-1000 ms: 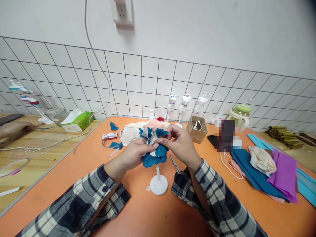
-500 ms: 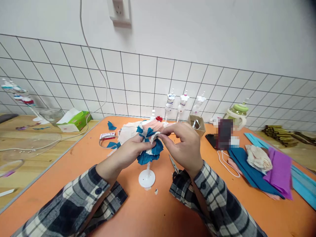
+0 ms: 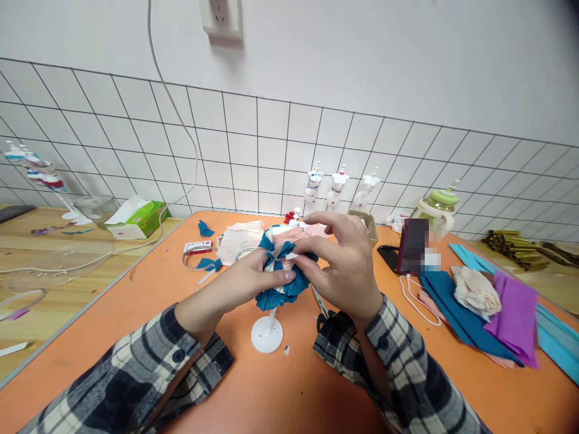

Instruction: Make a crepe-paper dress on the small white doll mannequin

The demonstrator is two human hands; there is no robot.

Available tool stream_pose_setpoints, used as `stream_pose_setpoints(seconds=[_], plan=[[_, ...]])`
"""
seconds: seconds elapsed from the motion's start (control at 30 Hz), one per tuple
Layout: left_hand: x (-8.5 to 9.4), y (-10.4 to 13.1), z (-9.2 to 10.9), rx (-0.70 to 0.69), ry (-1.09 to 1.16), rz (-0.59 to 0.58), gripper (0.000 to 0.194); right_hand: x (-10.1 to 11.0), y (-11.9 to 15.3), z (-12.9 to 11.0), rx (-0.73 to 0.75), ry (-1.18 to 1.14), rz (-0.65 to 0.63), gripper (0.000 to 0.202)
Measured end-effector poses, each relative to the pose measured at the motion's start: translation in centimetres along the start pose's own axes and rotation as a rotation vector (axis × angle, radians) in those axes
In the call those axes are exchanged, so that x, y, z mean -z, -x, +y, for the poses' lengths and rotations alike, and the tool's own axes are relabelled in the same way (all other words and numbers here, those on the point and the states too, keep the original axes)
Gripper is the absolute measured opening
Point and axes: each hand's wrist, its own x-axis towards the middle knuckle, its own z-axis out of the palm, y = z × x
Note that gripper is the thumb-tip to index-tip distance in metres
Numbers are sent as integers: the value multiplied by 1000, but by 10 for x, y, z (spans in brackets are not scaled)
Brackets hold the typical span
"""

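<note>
A small white mannequin stand carries a dress of blue, white and pale pink crinkled paper, its base tilted toward me. My left hand grips the dress from the left, thumb lying across its front below a blue and white bow. My right hand pinches a small white piece between thumb and index finger at the bow's right side; its other fingers are bent above. The dress hides the left fingertips.
Scissors lie beside my right wrist. Blue scraps and pale paper are at the left back. Several mannequins and a box stand behind; a phone, bottle and purple paper are right.
The mannequin has tilted, its top moving right and its base slightly left and nearer. My right hand's fingers have spread upward, while the white piece now lies flatter against the bow.
</note>
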Motion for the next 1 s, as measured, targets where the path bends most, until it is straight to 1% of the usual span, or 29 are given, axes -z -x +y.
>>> stream_pose_setpoints(seconds=[0.1,0.17,0.2,0.27,0.33,0.4,0.47,0.53,0.57,0.63,0.7,0.77,0.87,0.93,1.0], plan=[[-6,-2,-1,-93,24,23,52,-1,-1,0,-146,-56,22,13],[-11,-3,-1,-121,48,64,58,-1,-3,-1,-196,-90,33,15],[-12,-3,0,-120,47,82,57,-1,-3,-2,-204,-109,49,14],[-13,-2,3,-110,16,113,48,1,-5,-4,-206,-147,105,10],[-13,0,6,-110,-49,151,33,5,-5,-6,-178,-178,131,7],[-11,1,10,-109,-112,199,25,7,-5,-10,-125,-168,87,8],[-11,2,13,-91,-137,219,25,7,-4,-12,-86,-118,22,17],[-12,2,14,-73,-156,240,27,4,-2,-14,-74,-56,-13,27],[-13,2,15,-68,-178,258,25,3,-2,-14,-72,-28,-24,28],[-13,1,15,-63,-237,280,19,1,-1,-13,-65,11,-45,21],[-13,1,14,-62,-280,258,18,0,-1,-12,-65,30,-68,15],[-13,1,14,-59,-301,229,22,1,0,-11,-67,35,-86,14],[-13,0,10,-82,-297,229,32,3,-1,-8,-80,28,-100,2],[-14,-2,5,-134,-285,284,43,5,-1,-4,-89,23,-112,5],[-14,-5,-1,-217,-329,400,49,8,-2,1,-60,31,-132,6]])
